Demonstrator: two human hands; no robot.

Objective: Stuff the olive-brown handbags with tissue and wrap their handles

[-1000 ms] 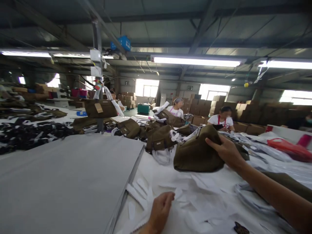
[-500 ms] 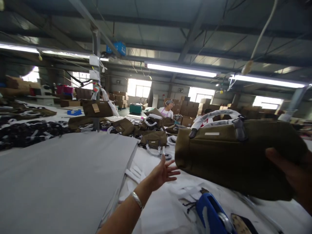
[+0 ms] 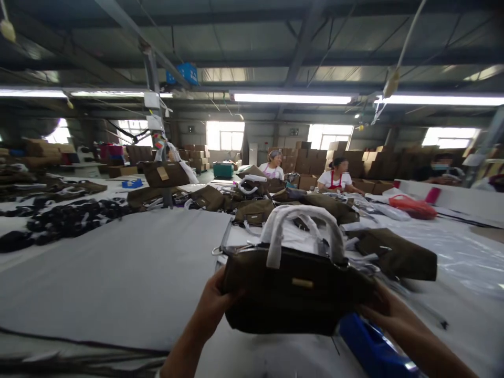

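Note:
A dark olive handbag (image 3: 283, 299) is held up before me over the white table, upright, its zipped top edge and small metal plate showing. Its two handles (image 3: 301, 226) are wrapped in white padding and stand up. My left hand (image 3: 216, 296) grips the bag's left end, fingers partly hidden. At the opposite end my right hand (image 3: 380, 307) is closed on the bag, with its fingertips out of sight. Below the right hand lies a blue tape dispenser (image 3: 372, 344), partly covered by bag and arm.
More olive bags (image 3: 394, 252) lie across the table (image 3: 118, 273). At left is a heap of black straps (image 3: 79, 215). A metal post (image 3: 153, 73) rises behind it. Co-workers (image 3: 336, 176) are beyond the bags, near a red plastic bag (image 3: 413, 206).
The handbag has come from the right to the middle and turned to show its plate toward me. My left hand, free and spread before, has taken hold of its left end.

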